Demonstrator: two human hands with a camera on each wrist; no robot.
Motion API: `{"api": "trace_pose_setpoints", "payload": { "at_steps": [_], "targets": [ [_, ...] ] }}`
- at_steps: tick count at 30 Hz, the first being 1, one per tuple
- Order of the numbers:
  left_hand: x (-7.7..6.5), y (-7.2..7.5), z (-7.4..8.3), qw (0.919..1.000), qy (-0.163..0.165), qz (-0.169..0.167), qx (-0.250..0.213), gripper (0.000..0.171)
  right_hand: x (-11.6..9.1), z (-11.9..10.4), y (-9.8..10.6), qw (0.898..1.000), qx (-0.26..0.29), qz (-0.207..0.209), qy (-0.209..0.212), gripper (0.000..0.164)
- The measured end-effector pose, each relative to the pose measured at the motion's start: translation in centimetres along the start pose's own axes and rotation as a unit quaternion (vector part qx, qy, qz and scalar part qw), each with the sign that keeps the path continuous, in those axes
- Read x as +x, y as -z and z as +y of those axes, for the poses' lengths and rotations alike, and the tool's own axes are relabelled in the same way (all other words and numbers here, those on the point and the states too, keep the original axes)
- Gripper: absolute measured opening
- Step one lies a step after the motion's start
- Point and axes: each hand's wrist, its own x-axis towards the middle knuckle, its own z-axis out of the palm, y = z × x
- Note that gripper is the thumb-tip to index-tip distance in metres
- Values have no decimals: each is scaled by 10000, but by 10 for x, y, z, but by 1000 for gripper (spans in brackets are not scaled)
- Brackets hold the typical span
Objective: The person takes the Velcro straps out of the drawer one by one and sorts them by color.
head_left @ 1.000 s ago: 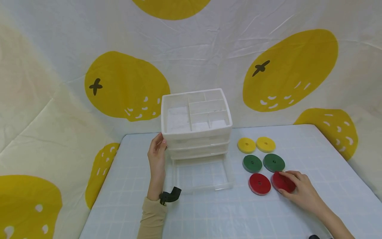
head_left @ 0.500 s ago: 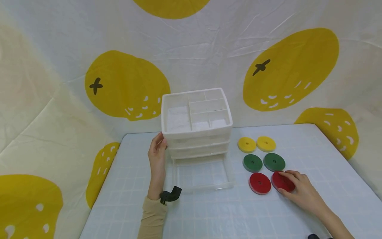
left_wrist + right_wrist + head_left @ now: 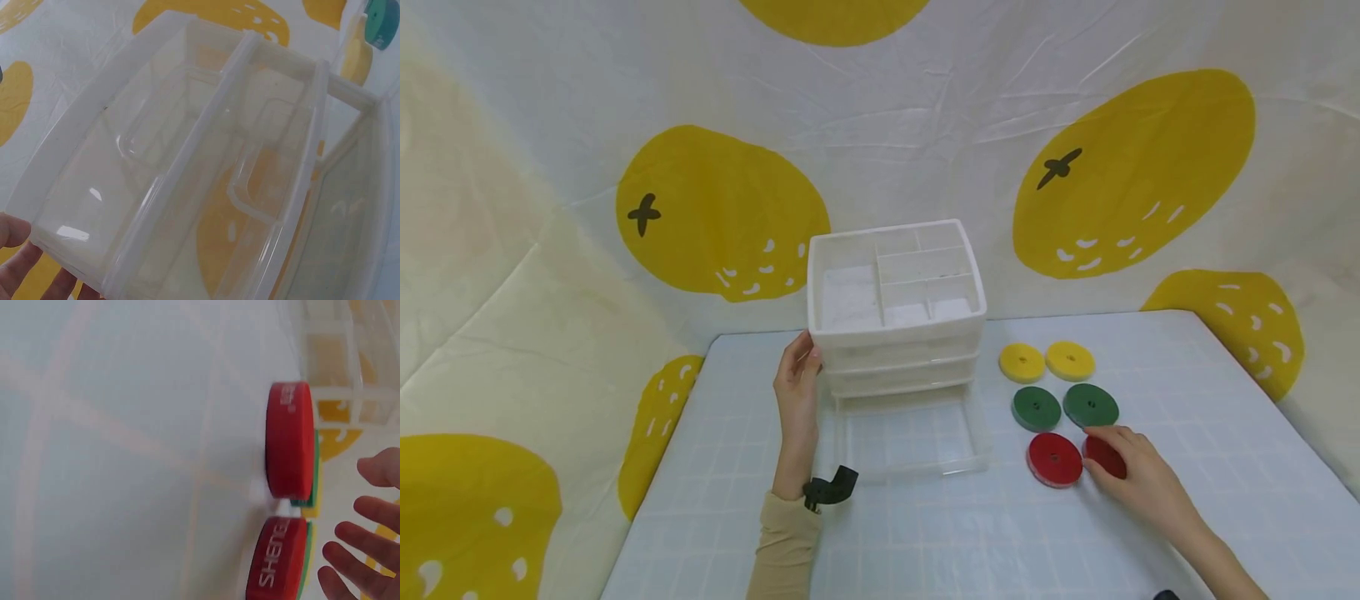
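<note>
At the left side of a white drawer unit (image 3: 897, 337), my left hand (image 3: 797, 379) holds its corner, thumb toward the front. In the left wrist view the fingertips (image 3: 22, 265) reach behind the unit's edge. My right hand (image 3: 1142, 479) hovers over the right-hand red roll (image 3: 1103, 458), which it partly covers. The right wrist view shows its fingers spread and apart from the rolls. Another red roll (image 3: 1055, 459) lies just left of it, flat on the table. The unit's bottom drawer (image 3: 917, 473) is pulled out toward me and holds nothing.
Two green rolls (image 3: 1091, 405) lie behind the red ones, and two yellow rolls (image 3: 1022, 362) farther back. The unit's top tray (image 3: 850, 292) is divided into several compartments. A cloth (image 3: 925, 150) with printed yellow fruit hangs behind the table (image 3: 925, 542).
My right hand has shifted slightly left over the right-hand red roll and covers more of its right side. The left hand, drawer unit and rolls keep their places.
</note>
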Motion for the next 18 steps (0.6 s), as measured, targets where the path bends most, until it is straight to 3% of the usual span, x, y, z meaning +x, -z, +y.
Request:
{"api": "trace_pose_setpoints", "payload": {
  "at_steps": [4, 18],
  "targets": [
    [5, 1, -13, 10000, -45, 57, -48, 36, -3, -15, -11, 9994, 296, 4, 174, 53],
    [4, 1, -13, 9999, -135, 82, -47, 35, -8, -70, -42, 9856, 1423, -884, 234, 36]
  ]
}}
